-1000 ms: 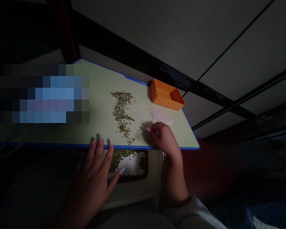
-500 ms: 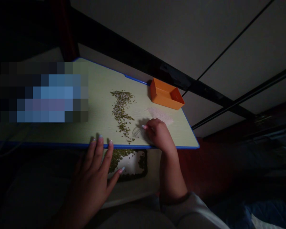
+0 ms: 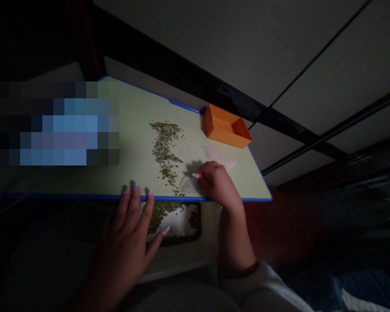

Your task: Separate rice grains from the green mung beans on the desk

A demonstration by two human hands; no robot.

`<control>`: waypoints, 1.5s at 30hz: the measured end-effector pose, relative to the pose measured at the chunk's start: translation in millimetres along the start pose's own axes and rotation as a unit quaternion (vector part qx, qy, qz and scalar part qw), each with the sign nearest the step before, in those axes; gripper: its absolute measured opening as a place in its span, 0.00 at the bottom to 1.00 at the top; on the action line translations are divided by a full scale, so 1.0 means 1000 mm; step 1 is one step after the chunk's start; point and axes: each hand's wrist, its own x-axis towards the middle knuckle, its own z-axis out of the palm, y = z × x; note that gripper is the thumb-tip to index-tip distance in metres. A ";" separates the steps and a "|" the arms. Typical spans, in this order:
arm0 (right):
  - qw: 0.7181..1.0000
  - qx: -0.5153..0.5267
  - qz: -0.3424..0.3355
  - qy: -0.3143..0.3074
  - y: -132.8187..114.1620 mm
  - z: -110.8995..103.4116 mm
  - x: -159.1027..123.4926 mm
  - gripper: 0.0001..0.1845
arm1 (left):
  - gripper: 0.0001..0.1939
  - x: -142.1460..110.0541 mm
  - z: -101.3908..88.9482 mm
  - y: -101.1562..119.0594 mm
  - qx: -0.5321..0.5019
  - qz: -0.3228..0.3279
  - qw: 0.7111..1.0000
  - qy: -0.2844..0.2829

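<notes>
Right now your right hand (image 3: 218, 184) is curled narrow over the blue-edged board (image 3: 133, 130), thumb and fingers drawn in; whether they pinch anything, you can't tell from this view. The loose green grains (image 3: 164, 149) lie in a ragged band to the left of that hand, apart from it. Faint curved lines (image 3: 186, 184) show just beside its fingertips. Pale fine grains (image 3: 219, 155) spread just beyond its knuckles, and the orange box (image 3: 227, 138) sits farther out behind them. Your left hand (image 3: 128, 236) is spread wide at the near edge, its thumb over the container (image 3: 178, 221) below.
</notes>
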 end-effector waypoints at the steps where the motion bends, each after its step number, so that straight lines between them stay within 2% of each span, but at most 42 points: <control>1: 1.000 0.003 -0.003 0.000 -0.001 0.000 0.000 0.11 | 0.42 0.000 0.000 0.000 0.000 -0.001 1.000 -0.001; 21: 0.999 -0.044 0.004 0.027 0.001 0.004 0.002 0.12 | 0.44 -0.001 -0.001 0.000 0.001 -0.008 1.000 -0.006; 36: 1.000 -0.007 -0.015 0.012 -0.002 0.005 0.000 0.13 | 0.43 -0.001 -0.001 0.000 -0.004 -0.002 1.000 0.005; 45: 0.999 -0.007 -0.034 -0.006 -0.008 0.005 0.002 0.13 | 0.44 -0.002 -0.001 0.000 -0.003 -0.013 1.000 -0.008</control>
